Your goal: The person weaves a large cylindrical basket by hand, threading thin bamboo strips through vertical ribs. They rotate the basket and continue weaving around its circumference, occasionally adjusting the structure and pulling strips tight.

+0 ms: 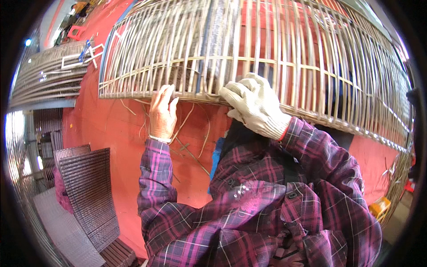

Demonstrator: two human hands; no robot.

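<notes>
A large panel of slim pale cane rods (222,40), crossed by a thin woven strip, stretches in front of me. My bare left hand (162,111) is at its near rim, fingers bent over the edge and the thumb beside them. To the right, my right hand (255,104) wears a white knit glove. Its fingers curl round the same rim, and what lies under them is hidden. Loose cane strips (182,127) dangle and lie below the rim between my hands.
Red sheeting (129,178) covers the floor. Dark slatted wicker-like seats or panels (89,191) stand at the lower left. Another stack of cane rods (49,84) lies at the far left, near a red stool (76,32). A yellow crate (379,208) sits at the right.
</notes>
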